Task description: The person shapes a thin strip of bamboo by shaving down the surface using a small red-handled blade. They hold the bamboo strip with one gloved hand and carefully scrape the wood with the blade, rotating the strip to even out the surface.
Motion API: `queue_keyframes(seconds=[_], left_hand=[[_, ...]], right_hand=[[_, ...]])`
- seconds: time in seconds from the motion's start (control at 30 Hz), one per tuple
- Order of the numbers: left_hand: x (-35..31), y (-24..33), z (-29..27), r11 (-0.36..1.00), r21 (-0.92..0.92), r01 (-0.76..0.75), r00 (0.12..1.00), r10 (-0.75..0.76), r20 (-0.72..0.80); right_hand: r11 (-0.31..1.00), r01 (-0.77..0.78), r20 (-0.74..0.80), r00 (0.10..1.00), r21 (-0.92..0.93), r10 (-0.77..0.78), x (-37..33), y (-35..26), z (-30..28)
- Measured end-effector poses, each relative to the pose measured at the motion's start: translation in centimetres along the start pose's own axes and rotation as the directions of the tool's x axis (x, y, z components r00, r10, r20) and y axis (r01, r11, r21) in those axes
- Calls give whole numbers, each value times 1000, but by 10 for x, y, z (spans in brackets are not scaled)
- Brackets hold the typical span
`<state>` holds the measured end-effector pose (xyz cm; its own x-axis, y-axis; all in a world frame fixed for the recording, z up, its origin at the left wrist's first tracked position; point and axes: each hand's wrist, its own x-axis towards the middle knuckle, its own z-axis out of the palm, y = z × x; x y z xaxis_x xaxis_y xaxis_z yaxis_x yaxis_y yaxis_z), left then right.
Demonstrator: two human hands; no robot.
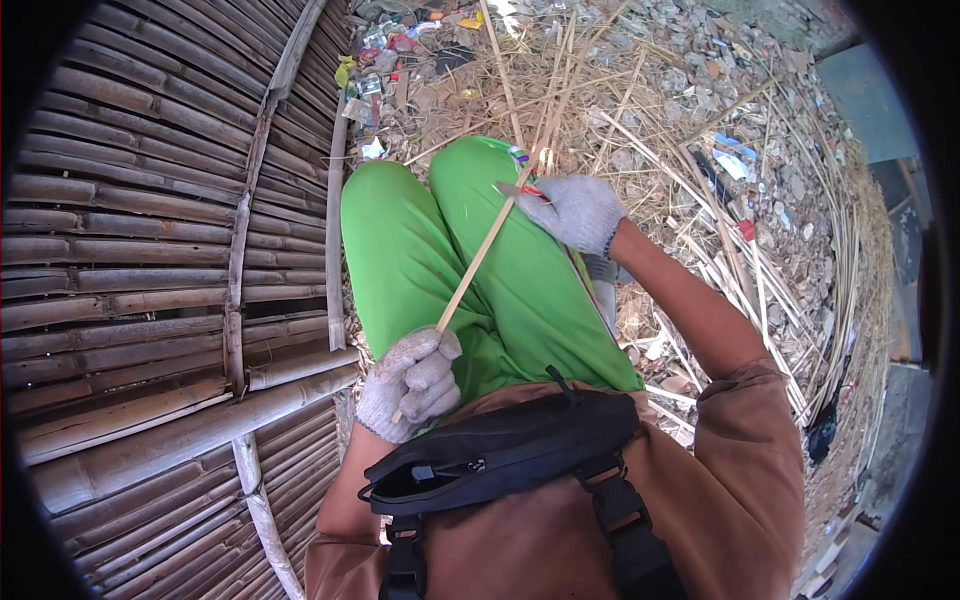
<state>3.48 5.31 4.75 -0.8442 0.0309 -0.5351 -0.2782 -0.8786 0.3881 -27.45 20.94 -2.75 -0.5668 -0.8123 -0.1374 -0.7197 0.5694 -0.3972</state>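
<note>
My left hand [412, 382], in a grey knit glove, is closed round the lower end of a thin bamboo strip [468, 280]. The strip slants up and away across my green-trousered thighs, and a short end pokes out below the fist. Over my right knee, my gloved right hand [578, 214] grips a small knife [512, 189] with some red on its handle. Its blade points left and lies against or just over the strip; I cannot tell if it cuts in. Most of the handle is hidden by the fingers.
A wall of bamboo slats [130, 230] stands close on my left. Loose bamboo strips [715, 262] and shavings lie to the right and ahead, over ground strewn with litter [385, 60]. A black bag [510, 440] is strapped across my front, its zip partly open.
</note>
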Motion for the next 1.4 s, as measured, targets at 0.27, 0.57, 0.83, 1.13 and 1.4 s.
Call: queue_keyframes(seconds=[0.27,0.57,0.83,1.13,1.4], left_hand=[[-34,10,-13,994,109,-1,999,7,-54],[-18,12,-7,625,771,123,942,170,-288],[-12,25,-13,418,906,72,977,152,-148],[28,25,4,688,723,-62,992,124,-33],[90,32,36,619,784,-36,986,148,-72]], right_hand=[[976,-212,-251,943,46,216,15,44,17],[610,-122,-163,906,783,390,31,50,19],[67,114,-130,942,991,309,45,17,-3],[230,-22,-36,969,973,246,40,3,-19],[679,-29,-177,957,734,231,48,-4,-8]])
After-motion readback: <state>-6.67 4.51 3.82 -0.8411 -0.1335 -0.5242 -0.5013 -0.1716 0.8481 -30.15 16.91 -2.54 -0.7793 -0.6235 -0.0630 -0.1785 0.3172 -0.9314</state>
